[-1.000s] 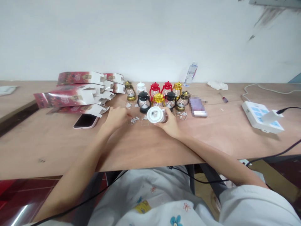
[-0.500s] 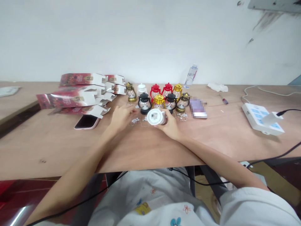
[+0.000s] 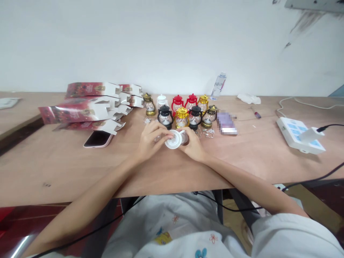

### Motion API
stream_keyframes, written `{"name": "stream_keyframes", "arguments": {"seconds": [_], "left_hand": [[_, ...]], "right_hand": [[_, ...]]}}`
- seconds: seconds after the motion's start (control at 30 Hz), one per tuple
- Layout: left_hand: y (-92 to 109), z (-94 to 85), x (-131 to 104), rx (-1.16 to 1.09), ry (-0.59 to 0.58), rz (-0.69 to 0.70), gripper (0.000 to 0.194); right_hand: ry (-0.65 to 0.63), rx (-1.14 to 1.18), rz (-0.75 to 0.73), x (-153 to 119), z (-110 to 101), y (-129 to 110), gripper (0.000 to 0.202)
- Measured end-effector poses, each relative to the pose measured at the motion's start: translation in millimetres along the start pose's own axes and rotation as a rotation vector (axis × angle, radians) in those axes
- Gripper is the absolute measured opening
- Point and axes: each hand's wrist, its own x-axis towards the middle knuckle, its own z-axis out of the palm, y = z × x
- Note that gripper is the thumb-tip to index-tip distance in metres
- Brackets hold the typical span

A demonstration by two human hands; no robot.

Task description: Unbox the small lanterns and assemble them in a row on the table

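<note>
My right hand [image 3: 194, 146] grips a small white lantern [image 3: 173, 139], tipped so that its round underside faces me. At the left of that base, the fingertips of my left hand [image 3: 152, 139] come together in a pinch against the underside. Whatever they may hold is too small or too hidden to make out. Just behind stand several small lanterns in two rows, among them a black lantern [image 3: 165, 117], a gold lantern [image 3: 181, 118], a red lantern [image 3: 177, 103] and a bronze lantern [image 3: 209, 116]. Small tags [image 3: 208, 133] lie in front of them.
Printed red cartons [image 3: 88, 109] with open flaps are stacked at the left, beside a phone [image 3: 98, 139]. To the right are a purple item [image 3: 226, 122], partly blurred, a small screwdriver-like tool [image 3: 256, 113] and a white power strip [image 3: 301, 136]. A water bottle [image 3: 218, 86] stands by the wall.
My left hand has moved right from the tags to the lantern's base, its fingers closing there. The white lantern has shifted slightly left and down, its base turned more toward the left hand.
</note>
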Motion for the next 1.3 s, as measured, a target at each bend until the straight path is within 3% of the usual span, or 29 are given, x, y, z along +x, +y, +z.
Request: {"name": "stream_keyframes", "arguments": {"seconds": [0.27, 0.43, 0.57, 0.7, 0.77, 0.87, 0.93, 1.1, 1.3], "left_hand": [[2, -1.6, 2, -0.003, -0.054, -0.034, 0.017], [2, 0.9, 3, -0.203, -0.020, -0.099, 0.012], [2, -0.3, 6, -0.312, 0.028, -0.253, 0.015], [-16, -7.1, 7, -0.191, 0.134, -0.454, 0.015], [-30, -11.6, 6, -0.051, 0.045, -0.508, 0.013], [-46, -16.1, 3, 0.183, -0.322, -0.561, 0.011], [-50, -16.7, 1, 0.295, -0.497, -0.602, 0.013], [-46, -13.6, 1, 0.373, -0.581, -0.633, 0.017], [-50, -7.0, -2, 0.340, -0.577, -0.595, 0.021]], "right_hand": [[0.000, -0.013, -0.002, 1, -2, -1, 0.040], [-0.006, -0.023, -0.005, 0, -2, -1, 0.040], [-0.005, -0.001, 0.015, 1, -1, 0, 0.041], [0.019, 0.018, 0.054, 2, -1, 3, 0.044], [0.028, 0.015, 0.055, 2, -1, 5, 0.045], [0.028, 0.015, 0.045, 1, 0, 6, 0.046], [0.028, 0.015, 0.042, 1, 0, 7, 0.046], [0.026, 0.004, 0.047, 1, 0, 6, 0.045], [0.017, 0.020, 0.055, 1, -1, 2, 0.045]]}}
